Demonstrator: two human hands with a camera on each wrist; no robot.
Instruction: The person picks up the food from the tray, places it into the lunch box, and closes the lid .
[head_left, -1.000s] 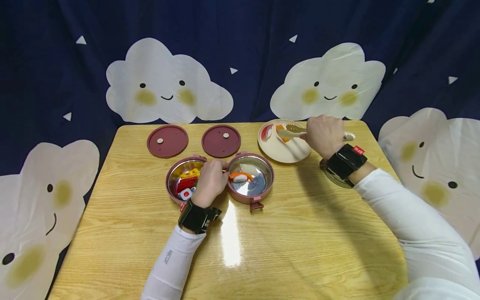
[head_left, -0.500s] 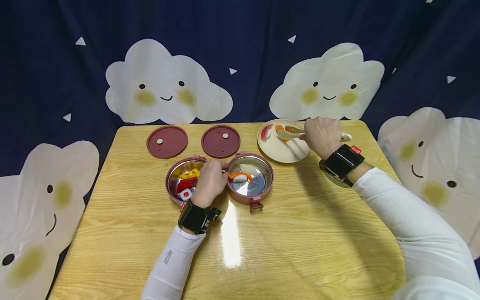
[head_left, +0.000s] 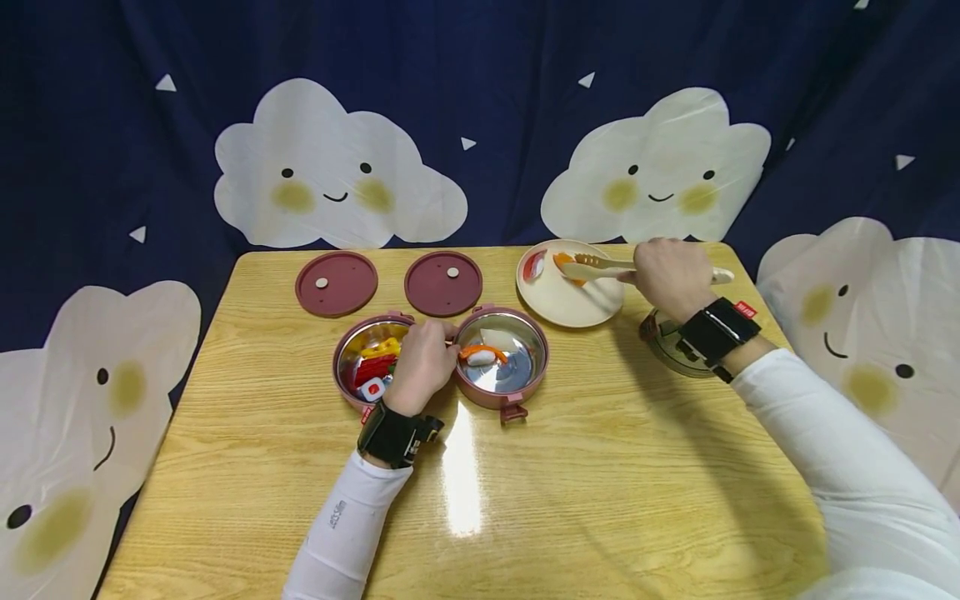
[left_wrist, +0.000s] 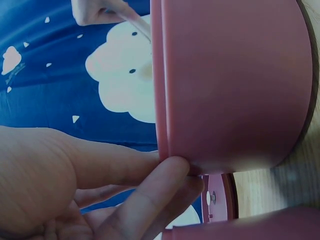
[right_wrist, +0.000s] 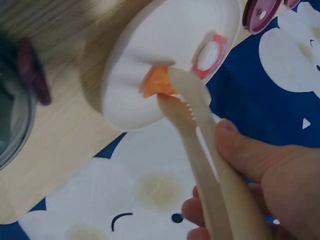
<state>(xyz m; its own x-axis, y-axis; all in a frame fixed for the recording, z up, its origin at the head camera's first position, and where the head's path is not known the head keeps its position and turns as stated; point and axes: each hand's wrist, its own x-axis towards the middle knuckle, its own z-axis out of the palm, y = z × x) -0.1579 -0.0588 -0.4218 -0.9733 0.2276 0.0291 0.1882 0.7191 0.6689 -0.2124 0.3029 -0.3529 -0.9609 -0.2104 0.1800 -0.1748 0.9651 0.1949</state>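
My left hand [head_left: 424,365] pinches the rim of the right-hand pink lunch container [head_left: 501,398] between thumb and fingers, as the left wrist view shows. Inside lies an orange-and-white toy sushi piece [head_left: 482,357]. My right hand [head_left: 672,277] grips beige tongs [right_wrist: 210,165] over the cream plate [head_left: 567,310]. Between the tong tips is an orange food piece [right_wrist: 157,81], low over the plate or touching it; I cannot tell which. A red-and-white toy sushi piece [right_wrist: 209,54] lies near the plate's edge.
Left of my left hand stands a second pink container [head_left: 341,385] with yellow and red food pieces and a sushi roll [head_left: 371,389]. Two maroon lids [head_left: 336,285] lie behind. Under my right wrist sits a glass container [head_left: 686,363], partly hidden. A cloud-print curtain [head_left: 495,75] hangs behind the table.
My right hand has moved a little to the right with the tongs, and the orange piece has shifted slightly right. My left hand stays at the container rim.
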